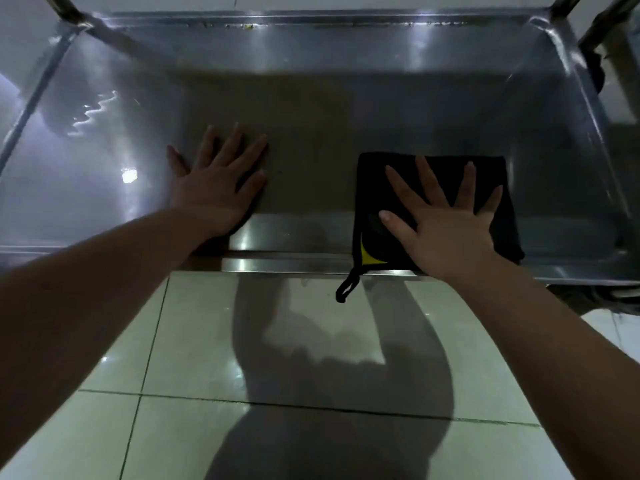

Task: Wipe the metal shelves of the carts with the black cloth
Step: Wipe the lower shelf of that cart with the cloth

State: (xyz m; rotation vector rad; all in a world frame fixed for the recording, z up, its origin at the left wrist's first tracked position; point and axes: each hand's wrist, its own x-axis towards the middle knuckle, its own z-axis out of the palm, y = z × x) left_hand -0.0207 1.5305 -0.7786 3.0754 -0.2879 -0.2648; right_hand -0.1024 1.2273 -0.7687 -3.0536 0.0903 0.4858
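Note:
A metal cart shelf point(329, 109) with raised edges fills the upper half of the head view. The black cloth point(377, 188), folded square with a yellow corner patch and a hanging loop, lies flat on the shelf's near right part and overlaps the front lip. My right hand point(440, 220) presses flat on the cloth with fingers spread. My left hand point(216, 183) rests palm down on the bare metal left of centre, fingers apart, holding nothing.
The shelf's front lip point(284, 263) runs across the middle of the view. Cart uprights stand at the far left point(65, 6) and far right point(568, 3) corners. Pale tiled floor point(194, 341) lies below, with my shadow on it. Another metal frame point(613, 32) shows at the right edge.

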